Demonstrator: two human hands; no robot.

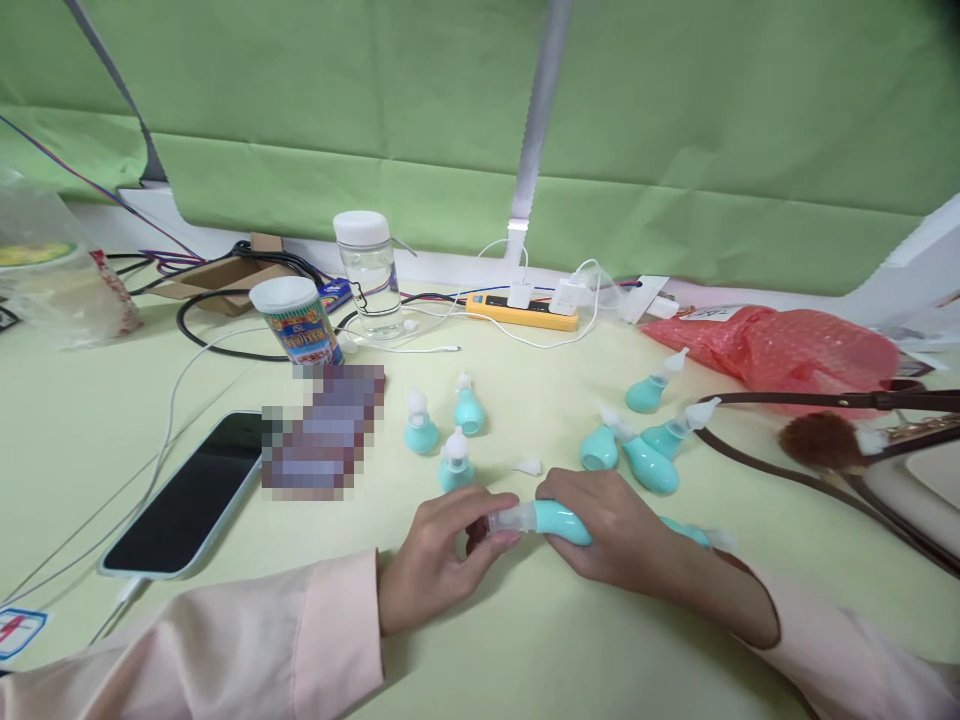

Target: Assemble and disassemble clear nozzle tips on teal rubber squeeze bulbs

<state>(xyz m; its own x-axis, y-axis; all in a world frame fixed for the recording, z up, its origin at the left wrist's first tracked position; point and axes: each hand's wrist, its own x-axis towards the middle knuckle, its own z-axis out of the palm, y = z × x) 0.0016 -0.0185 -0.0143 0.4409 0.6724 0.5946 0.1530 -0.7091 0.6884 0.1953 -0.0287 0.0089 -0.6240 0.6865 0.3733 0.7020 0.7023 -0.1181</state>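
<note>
Between my hands, just above the table, a teal bulb nasal aspirator (561, 522) lies sideways with its clear end to the left. My right hand (615, 520) is wrapped round the teal bulb. Thumb and fingers of my left hand (448, 545) pinch the clear end. Three teal aspirators with round white tops, one being this aspirator (421, 430), stand beyond my left hand. Several more with pointed clear tips, such as this aspirator (651, 465), lie beyond my right hand. A small clear tip (528, 467) rests on the table between the groups. Another teal bulb (686, 530) is partly hidden behind my right wrist.
A phone (187, 500) with a cable lies at left, beside a blurred-out patch. Behind are a paper cup (296, 325), a clear bottle (370, 280) and a yellow power strip (525, 312). A red plastic bag (787, 350) and a brown-strapped bag (919, 480) are at right.
</note>
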